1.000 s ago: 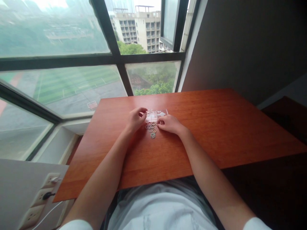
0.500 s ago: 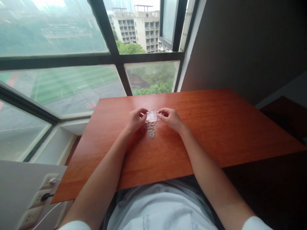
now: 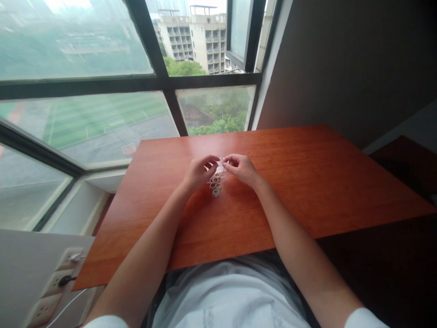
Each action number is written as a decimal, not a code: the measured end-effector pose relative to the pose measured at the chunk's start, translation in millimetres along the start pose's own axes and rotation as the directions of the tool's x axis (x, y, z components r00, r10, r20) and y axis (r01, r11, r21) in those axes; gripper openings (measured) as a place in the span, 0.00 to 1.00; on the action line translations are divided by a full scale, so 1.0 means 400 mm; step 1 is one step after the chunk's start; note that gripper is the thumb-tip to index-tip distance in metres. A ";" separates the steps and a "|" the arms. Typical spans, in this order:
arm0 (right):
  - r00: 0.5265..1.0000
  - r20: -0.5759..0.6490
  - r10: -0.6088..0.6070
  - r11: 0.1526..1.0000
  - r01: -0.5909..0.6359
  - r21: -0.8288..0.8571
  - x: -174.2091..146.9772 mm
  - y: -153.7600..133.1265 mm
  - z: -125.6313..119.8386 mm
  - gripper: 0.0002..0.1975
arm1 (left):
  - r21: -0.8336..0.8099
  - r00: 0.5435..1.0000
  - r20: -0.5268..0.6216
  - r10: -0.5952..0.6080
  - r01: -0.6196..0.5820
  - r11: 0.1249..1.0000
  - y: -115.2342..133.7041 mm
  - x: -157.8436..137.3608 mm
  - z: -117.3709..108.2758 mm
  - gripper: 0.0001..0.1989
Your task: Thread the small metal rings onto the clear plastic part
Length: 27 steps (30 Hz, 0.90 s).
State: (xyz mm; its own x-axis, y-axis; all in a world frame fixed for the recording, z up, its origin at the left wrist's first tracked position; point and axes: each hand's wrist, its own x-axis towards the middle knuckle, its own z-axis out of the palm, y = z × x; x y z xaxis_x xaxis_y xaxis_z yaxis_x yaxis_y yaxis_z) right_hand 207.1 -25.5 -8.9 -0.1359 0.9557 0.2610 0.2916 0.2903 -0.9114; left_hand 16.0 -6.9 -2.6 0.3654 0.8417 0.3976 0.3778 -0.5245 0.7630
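A small clear plastic box [image 3: 220, 169] rests on the wooden table, largely covered by my fingers. My left hand [image 3: 203, 171] curves over its left part, thumb and fingertips drawn in; what lies between them is too small to make out. From the other side, my right hand [image 3: 241, 167] pinches at the box's right part with thumb and index finger. The fingertips of both hands almost meet. Just in front of the box, several thin ring-shaped bands [image 3: 215, 186] lie in a loose cluster, some overlapping.
The reddish-brown table [image 3: 307, 182] stretches far to the right and ends at my lap. Large dark-framed windows [image 3: 167, 84] stand behind it. At lower left, wall sockets [image 3: 56, 282] hold plugs, and a white cable [image 3: 68, 304] hangs there.
My left hand has shifted right, across the clear box and closer to my right hand, hiding more of the box. My right hand and the ring-shaped bands have hardly moved.
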 end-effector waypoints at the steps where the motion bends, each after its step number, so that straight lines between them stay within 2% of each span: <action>1: 1.000 0.002 -0.006 1.000 0.006 -0.010 0.000 0.001 0.000 0.13 | 0.006 0.999 0.031 0.019 -0.019 1.000 0.009 -0.001 0.001 0.10; 4: 1.000 0.007 -0.021 0.999 0.021 -0.035 0.000 0.003 0.000 0.13 | 0.041 0.996 0.080 0.043 -0.046 0.998 0.025 -0.001 0.000 0.09; 12: 0.999 0.000 -0.034 0.992 0.034 -0.124 0.000 0.009 0.002 0.11 | 0.092 0.997 0.073 0.041 -0.047 0.995 0.018 0.004 -0.006 0.07; 16: 0.999 -0.018 -0.034 0.987 0.030 -0.160 0.000 0.011 0.001 0.10 | 0.143 0.999 -0.028 0.032 -0.028 0.989 0.000 0.009 -0.033 0.07; 19: 0.999 -0.013 -0.040 0.981 0.037 -0.192 0.000 0.008 0.001 0.08 | 0.151 0.986 -0.163 -0.020 0.045 0.987 -0.020 0.013 -0.061 0.07; 21: 0.999 -0.006 -0.047 0.977 0.045 -0.206 -0.001 0.005 0.001 0.08 | 0.140 0.975 -0.214 -0.059 0.090 0.986 -0.031 0.014 -0.071 0.07; 27: 0.999 -0.002 -0.052 0.967 0.049 -0.249 -0.003 -0.002 0.003 0.06 | 0.117 0.978 -0.189 -0.087 0.111 0.987 -0.041 0.011 -0.057 0.08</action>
State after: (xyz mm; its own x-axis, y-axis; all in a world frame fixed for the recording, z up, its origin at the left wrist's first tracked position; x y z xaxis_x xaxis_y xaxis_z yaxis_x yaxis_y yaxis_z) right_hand 205.8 -27.1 -8.8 -0.1486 0.9396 0.3085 0.5108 0.3400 -0.7896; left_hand -7.9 8.4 -1.8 0.1634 0.8932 0.4190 0.5130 -0.4397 0.7372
